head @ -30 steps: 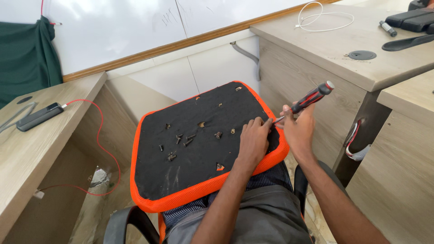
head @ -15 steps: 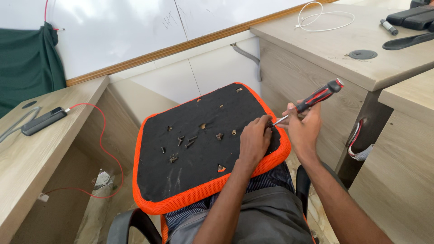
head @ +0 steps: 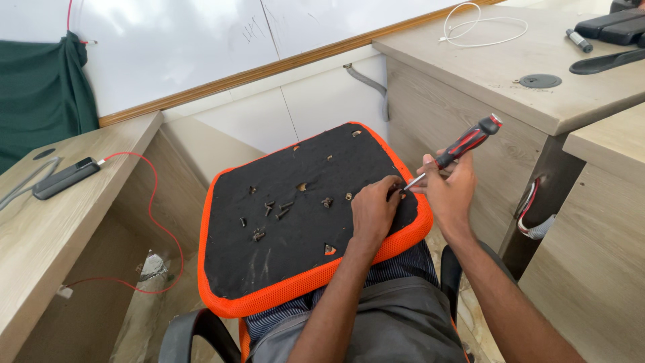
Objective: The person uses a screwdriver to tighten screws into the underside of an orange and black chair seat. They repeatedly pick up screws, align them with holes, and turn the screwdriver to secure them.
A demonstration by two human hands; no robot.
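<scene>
Bare forearms, grey trousers (head: 376,329), and a blue striped shirt (head: 396,265).

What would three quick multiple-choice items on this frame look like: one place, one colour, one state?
1. Where does the screwdriver tip meet the upturned seat pad?
A. Near its right edge
B. At its centre
C. At its near left corner

2. What colour is the seat pad's rim?
A. Green
B. Orange
C. White

3. How is the screwdriver held?
A. Lying loose on the desk
B. Gripped in the right hand, handle tilted up and to the right
C. Gripped in the left hand, handle pointing down

Answers:
1. A: the tip sits by the left hand's fingertips, close to the pad's right rim.
2. B: an orange mesh border runs round the black underside.
3. B: the right hand wraps the shaft end of the red and black handle, which slants up to the right.
</scene>
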